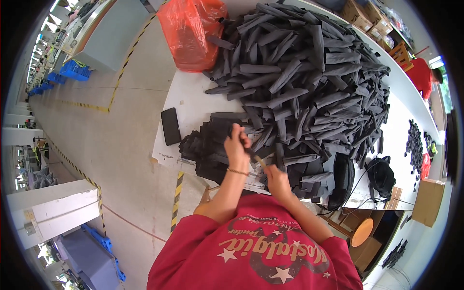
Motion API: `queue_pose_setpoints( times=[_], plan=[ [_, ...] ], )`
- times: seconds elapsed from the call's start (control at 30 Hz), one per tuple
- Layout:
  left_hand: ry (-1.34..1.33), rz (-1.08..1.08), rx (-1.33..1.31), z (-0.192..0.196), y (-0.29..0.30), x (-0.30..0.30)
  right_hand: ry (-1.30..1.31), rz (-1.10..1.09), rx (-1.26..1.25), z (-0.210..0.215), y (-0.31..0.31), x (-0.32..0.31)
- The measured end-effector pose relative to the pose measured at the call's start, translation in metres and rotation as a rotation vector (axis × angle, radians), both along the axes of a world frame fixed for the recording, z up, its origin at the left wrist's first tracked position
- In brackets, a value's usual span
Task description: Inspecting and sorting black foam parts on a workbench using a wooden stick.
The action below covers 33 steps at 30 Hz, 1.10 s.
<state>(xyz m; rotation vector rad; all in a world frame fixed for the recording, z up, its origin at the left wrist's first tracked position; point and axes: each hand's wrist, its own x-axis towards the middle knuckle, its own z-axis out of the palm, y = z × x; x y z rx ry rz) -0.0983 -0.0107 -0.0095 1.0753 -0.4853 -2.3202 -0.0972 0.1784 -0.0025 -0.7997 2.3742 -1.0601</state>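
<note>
I see two bare hands at work above one white counter. The left hand has its fingers curled around one dark piece — whether it is cloth or a handle, I cannot tell. The right hand has its fingers closed on one slim tan stick, which meets the dark piece between both hands. From the hands, one very big heap of dark grey strips stands at one o'clock; these are too many for me to count. At nine o'clock there is one smaller pile of dark pieces, just beside one black phone near ten o'clock. One red plastic bag stands at eleven, and one black bag lies at three.
</note>
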Motion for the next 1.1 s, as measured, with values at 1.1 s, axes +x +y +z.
queue_pose_setpoints(
  times=[1.1],
  plan=[
    [0.067,-1.205,-0.606,0.035,0.065,0.009,0.200,-0.379,-0.319,0.070,-0.007,-0.087]
  ],
)
